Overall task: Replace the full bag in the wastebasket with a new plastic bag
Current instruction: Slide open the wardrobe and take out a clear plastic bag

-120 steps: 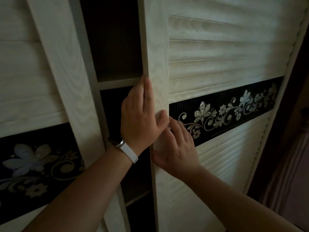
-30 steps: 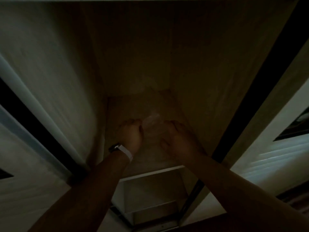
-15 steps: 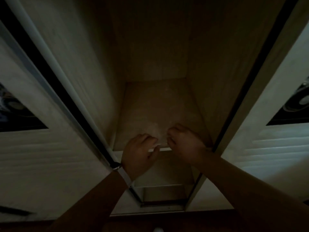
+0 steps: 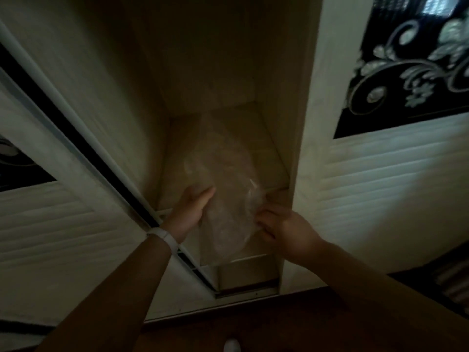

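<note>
head view: a clear bag (image 4: 228,199) hangs between both hands in front of an open wardrobe (image 4: 208,72), just above the shelf (image 4: 177,153). the left hand (image 4: 189,212) holds the bag's left edge, thumb on the front and fingers behind, its grip clamped on the plastic. the right hand (image 4: 284,228) pinches the bag's right edge, its grip clamped too. a white band (image 4: 166,237) sits on the left wrist. beyond the right grip stands a sliding door (image 4: 380,186) with a black flowered panel (image 4: 416,62); outside the left grip is the other door (image 4: 50,224). a lower shelf (image 4: 250,262) shows below the bag. the light is dim.
</note>
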The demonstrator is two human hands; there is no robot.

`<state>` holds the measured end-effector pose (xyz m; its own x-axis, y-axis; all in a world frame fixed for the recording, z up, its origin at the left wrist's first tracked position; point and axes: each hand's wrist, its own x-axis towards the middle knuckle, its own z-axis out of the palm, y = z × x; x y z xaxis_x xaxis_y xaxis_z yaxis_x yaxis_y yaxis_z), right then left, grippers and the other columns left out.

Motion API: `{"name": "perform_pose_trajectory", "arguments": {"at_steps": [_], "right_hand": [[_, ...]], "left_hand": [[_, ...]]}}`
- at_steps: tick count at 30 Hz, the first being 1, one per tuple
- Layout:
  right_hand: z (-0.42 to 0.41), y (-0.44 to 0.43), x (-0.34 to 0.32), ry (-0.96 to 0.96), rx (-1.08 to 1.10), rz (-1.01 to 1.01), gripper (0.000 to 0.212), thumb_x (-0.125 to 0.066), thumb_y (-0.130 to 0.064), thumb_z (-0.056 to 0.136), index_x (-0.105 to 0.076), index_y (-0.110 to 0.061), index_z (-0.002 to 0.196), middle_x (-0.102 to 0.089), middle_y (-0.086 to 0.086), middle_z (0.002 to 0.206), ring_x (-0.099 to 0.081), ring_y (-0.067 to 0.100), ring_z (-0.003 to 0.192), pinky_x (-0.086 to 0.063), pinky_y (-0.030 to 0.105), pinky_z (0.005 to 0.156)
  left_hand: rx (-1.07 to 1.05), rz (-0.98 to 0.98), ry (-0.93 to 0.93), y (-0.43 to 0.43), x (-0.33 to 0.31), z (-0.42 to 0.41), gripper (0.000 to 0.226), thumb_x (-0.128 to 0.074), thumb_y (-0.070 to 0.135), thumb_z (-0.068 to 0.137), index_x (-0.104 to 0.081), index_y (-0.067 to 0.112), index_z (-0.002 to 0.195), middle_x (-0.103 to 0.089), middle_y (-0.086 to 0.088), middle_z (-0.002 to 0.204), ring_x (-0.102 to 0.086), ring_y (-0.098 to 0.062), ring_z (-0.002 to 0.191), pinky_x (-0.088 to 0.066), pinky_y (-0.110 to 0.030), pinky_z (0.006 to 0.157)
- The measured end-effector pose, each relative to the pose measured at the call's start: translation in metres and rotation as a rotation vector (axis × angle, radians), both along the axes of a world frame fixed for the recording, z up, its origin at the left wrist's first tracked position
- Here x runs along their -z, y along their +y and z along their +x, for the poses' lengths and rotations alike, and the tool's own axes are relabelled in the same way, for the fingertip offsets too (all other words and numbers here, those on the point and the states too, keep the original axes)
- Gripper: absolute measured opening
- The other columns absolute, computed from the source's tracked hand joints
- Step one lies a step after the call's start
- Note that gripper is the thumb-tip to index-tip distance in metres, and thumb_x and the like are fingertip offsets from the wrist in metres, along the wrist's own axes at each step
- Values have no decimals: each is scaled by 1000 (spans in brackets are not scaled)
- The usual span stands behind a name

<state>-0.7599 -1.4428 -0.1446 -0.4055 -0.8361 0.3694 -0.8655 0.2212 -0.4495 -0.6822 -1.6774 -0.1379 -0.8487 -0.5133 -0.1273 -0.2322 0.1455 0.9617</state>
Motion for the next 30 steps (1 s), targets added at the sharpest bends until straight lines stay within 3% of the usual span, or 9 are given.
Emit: {"name": "perform_pose_trajectory", "arguments": {"at_steps": [4, 8, 12, 17, 20, 23, 25, 28, 30], "right_hand": [[12, 20, -6, 0, 10, 6, 17, -58, -11, 79, -70, -2, 88, -67, 14, 98, -65, 31, 88, -51, 30, 79], [29, 35, -2, -86, 119, -7, 33, -71, -16, 74, -67, -9, 106, -62, 7, 114, -63, 26, 99, -54, 33, 81], [54, 41, -2, -143, 299, 17, 49, -58, -49, 79, -57, -24, 121, -53, -9, 122, -59, 14, 102, -54, 34, 77], [101, 25, -2, -148, 688, 49, 58, -53, -61, 83, -43, -29, 130, -48, -10, 130, -57, 10, 106, -51, 26, 73], [130, 20, 1, -244, 816, -15, 73, -48, -72, 75, -32, -34, 135, -47, -12, 133, -54, 6, 108, -50, 28, 81], [159, 22, 0, -410, 944, -202, 81, -53, -76, 67, -30, -39, 135, -50, -17, 126, -54, 1, 105, -50, 27, 84], [182, 31, -3, -537, 1012, -399, 76, -62, -71, 66, -38, -38, 130, -56, -19, 115, -59, 0, 97, -54, 24, 75], [206, 48, -10, -600, 1043, -544, 24, -69, -49, 77, -54, -47, 96, -63, -22, 84, -61, -7, 69, -47, 11, 53], [224, 67, -12, -585, 1053, -565, 21, -69, -29, 84, -57, -45, 76, -57, -18, 62, -50, -4, 51, -41, 12, 47]], "left_hand": [[-107, 20, 41, 12, 5, -12, 27, -77, 32, 78, -71, 20, 101, -74, -3, 101, -69, -20, 94, -56, -38, 83], [-91, -44, 69, 27, 7, -3, 18, -75, 25, 81, -67, 10, 86, -70, -3, 73, -66, -21, 70, -53, -29, 55], [14, 1, 109, 36, 3, 23, 20, -74, 34, 78, -69, 18, 88, -74, -8, 77, -71, -27, 72, -57, -39, 60], [217, 40, 224, 39, -8, 65, 17, -70, 43, 73, -73, 32, 86, -75, 4, 80, -71, -10, 74, -51, -15, 58], [393, 55, 249, 38, -2, 86, 14, -67, 37, 78, -72, 32, 90, -75, 4, 84, -68, -9, 75, -52, -17, 62], [526, 94, 265, 45, 8, 104, 13, -68, 24, 82, -74, 30, 91, -75, 5, 90, -70, -9, 85, -53, -17, 69], [615, 97, 253, 57, 13, 116, 17, -71, 18, 83, -75, 33, 89, -75, 7, 92, -70, -8, 89, -51, -14, 71], [679, 153, 221, 77, 17, 128, 14, -76, 28, 75, -76, 34, 87, -76, 8, 90, -71, -8, 86, -52, -14, 69], [755, 197, 184, 96, 19, 134, 17, -79, 34, 73, -76, 30, 90, -76, 4, 91, -72, -14, 88, -55, -20, 70]]}}
